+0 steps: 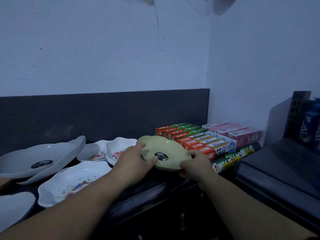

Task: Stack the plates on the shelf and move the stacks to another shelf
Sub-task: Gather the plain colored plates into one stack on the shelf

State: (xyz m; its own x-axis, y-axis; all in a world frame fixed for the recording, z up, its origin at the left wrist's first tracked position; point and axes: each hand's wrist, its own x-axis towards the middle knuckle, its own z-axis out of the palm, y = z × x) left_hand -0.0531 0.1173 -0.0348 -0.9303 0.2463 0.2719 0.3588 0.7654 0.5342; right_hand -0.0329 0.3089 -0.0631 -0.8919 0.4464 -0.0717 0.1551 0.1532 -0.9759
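We grip the green plate point(168, 149) by its rims, left hand point(136, 159) and right hand point(195, 166) pinching opposite sides, seemingly just above the shelf point(155, 186).

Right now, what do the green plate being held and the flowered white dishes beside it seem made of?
Green plate: probably plastic or melamine, matte; dull even colour, thin scalloped rim, shop sticker inside. Flowered white dishes: likely glossy melamine, though glazed ceramic is possible; soft highlights and printed flowers show.
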